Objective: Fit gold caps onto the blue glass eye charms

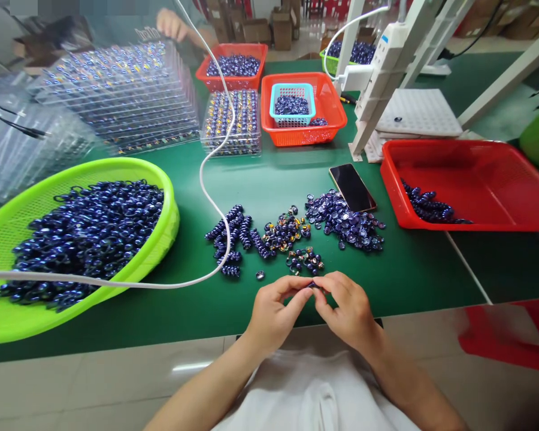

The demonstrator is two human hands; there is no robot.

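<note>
Both of my hands meet near the front edge of the green table, pinching a small dark blue piece (313, 285) between them. My left hand (276, 308) grips it with thumb and forefinger, and my right hand (348, 308) does the same from the other side. Fingertips cover most of the piece, so its exact kind is hidden. Just beyond lie a small pile of dark rings with coloured tops (305, 260) and a larger pile with gold bits (285, 230). Stacked dark blue rings (233, 230) lie left of these, and loose flat oval caps (345, 221) to the right.
A green basket (168, 203) of dark rings stands left, crossed by a white cable (204, 179). A phone (353, 187) touches the caps. Right is a red tray (476, 179). Behind are clear trays (161, 102), an orange basket (303, 137) and another person's hand (173, 24).
</note>
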